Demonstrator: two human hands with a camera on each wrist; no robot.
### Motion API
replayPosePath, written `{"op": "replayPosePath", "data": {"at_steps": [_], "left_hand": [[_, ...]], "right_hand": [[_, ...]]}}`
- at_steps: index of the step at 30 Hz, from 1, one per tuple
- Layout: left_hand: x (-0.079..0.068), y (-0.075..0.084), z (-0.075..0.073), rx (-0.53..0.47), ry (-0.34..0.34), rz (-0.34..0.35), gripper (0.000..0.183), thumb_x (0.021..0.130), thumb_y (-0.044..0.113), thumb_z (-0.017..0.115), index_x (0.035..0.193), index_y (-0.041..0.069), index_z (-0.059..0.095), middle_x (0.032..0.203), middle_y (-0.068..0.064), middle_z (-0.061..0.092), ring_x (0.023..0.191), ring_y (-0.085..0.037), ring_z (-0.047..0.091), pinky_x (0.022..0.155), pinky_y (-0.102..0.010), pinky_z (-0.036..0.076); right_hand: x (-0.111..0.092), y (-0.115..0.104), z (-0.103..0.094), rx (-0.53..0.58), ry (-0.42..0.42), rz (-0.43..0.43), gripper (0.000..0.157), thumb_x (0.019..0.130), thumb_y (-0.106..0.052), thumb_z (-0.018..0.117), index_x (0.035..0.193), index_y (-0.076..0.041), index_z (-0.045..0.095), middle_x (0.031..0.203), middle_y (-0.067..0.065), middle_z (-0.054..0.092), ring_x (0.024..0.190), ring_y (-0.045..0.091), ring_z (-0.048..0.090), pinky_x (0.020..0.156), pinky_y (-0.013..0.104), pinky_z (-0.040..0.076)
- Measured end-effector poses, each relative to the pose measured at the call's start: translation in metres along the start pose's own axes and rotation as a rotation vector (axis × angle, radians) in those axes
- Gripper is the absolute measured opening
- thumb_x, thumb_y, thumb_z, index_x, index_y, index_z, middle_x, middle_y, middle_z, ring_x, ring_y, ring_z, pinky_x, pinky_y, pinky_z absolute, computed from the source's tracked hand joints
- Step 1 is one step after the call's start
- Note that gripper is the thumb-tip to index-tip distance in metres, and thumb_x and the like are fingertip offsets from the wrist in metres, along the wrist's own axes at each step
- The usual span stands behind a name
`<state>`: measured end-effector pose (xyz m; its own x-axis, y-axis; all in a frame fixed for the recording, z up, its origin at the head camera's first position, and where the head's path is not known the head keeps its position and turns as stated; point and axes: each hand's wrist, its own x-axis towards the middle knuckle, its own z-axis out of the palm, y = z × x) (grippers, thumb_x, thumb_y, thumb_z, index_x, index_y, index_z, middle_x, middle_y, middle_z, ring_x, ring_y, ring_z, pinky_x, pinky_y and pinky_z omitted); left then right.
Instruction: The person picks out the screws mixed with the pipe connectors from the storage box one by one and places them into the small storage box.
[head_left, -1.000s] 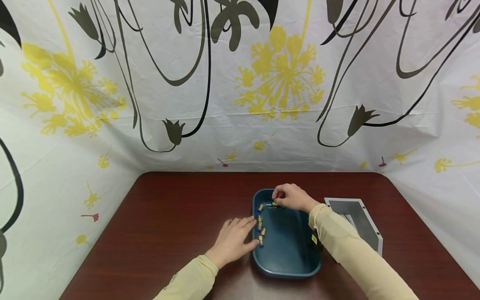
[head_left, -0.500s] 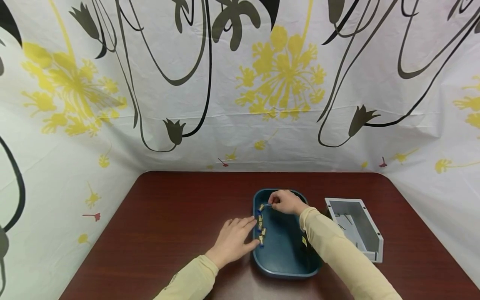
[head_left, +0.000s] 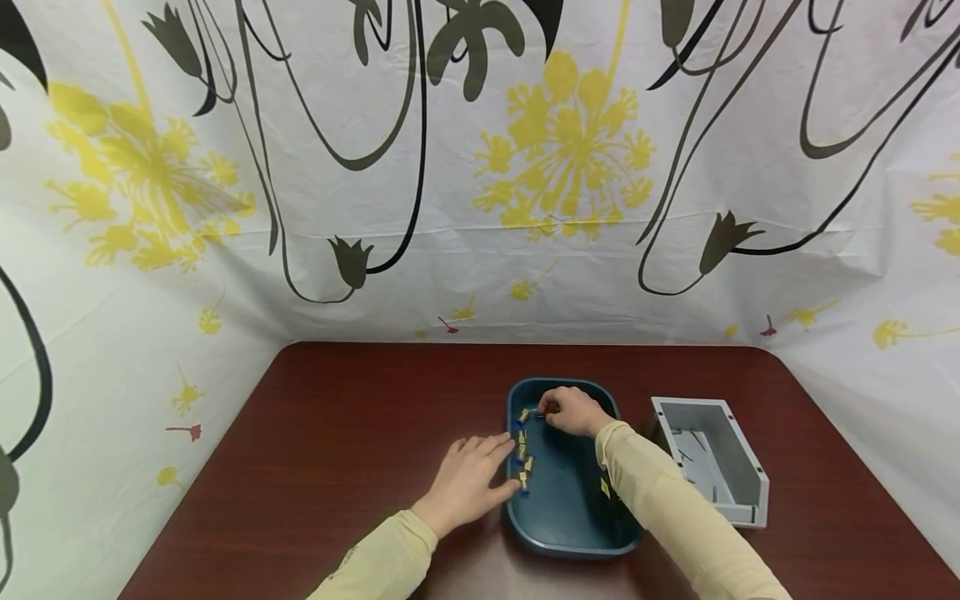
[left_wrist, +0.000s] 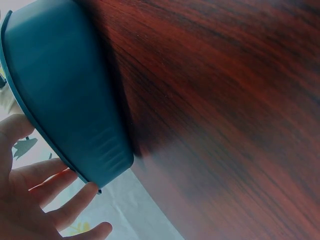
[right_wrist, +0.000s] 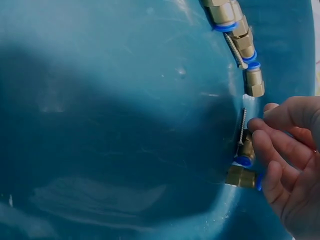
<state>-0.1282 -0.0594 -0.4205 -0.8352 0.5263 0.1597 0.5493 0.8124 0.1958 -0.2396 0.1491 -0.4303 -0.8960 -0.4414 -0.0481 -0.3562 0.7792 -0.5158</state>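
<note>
My left hand (head_left: 468, 475) lies with spread, straight fingers along the left rim of a blue-green plastic tub (head_left: 573, 552). In the left wrist view its fingertips (left_wrist: 90, 187) touch the rim from outside. Inside the tub's far end is my right hand (head_left: 577, 410), fingers bent. In the right wrist view, its fingertips are right at a brass tube fitting (right_wrist: 246, 150) with a blue collar and a thin screw (right_wrist: 242, 125); I cannot tell whether it pinches either. Another brass fitting (right_wrist: 242, 176) lies just below. Several more blue-collared fittings (head_left: 522, 450) line the tub's left side.
Right of the tub stands an open grey box (head_left: 759, 487) with a few thin pieces on its floor. A dark item with a yellow patch (head_left: 605, 487) shows by the right sleeve. The brown table (head_left: 360, 417) meets a patterned cloth (head_left: 450, 250) behind.
My right hand has moved slightly left and toward me inside the tub, its forearm uncovering more of the grey box. The left hand stays at the rim.
</note>
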Motion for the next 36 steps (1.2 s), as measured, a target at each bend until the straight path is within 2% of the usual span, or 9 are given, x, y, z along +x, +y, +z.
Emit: {"op": "replayPosePath", "data": {"at_steps": [9,22,36], "left_hand": [[0.0,0.001,0.001,-0.001,0.009,0.002,0.054,0.083,0.044,0.054,0.126,0.012,0.05,0.128,-0.001,0.045,0.109,-0.021,0.046,0.087,-0.047,0.034],[-0.001,0.001,0.0,-0.008,0.004,0.003,0.054,0.083,0.044,0.054,0.127,0.012,0.05,0.128,-0.001,0.045,0.109,-0.02,0.046,0.087,-0.046,0.034],[-0.002,0.001,0.0,-0.003,-0.01,-0.005,0.054,0.084,0.045,0.052,0.128,0.014,0.048,0.13,0.0,0.044,0.11,-0.019,0.045,0.088,-0.046,0.033]], "right_hand": [[0.0,-0.001,0.005,-0.038,0.011,0.012,0.015,0.079,-0.005,0.059,0.093,-0.01,0.065,0.084,-0.002,0.059,0.07,0.012,0.054,0.064,0.035,0.044],[-0.003,-0.002,0.013,-0.074,0.019,0.015,0.014,0.076,-0.006,0.065,0.089,-0.011,0.065,0.076,-0.003,0.057,0.066,0.011,0.052,0.062,0.034,0.045],[-0.001,0.0,0.024,-0.1,0.028,-0.005,0.013,0.075,-0.006,0.066,0.085,-0.014,0.065,0.071,-0.006,0.055,0.063,0.01,0.05,0.06,0.032,0.043]]}}
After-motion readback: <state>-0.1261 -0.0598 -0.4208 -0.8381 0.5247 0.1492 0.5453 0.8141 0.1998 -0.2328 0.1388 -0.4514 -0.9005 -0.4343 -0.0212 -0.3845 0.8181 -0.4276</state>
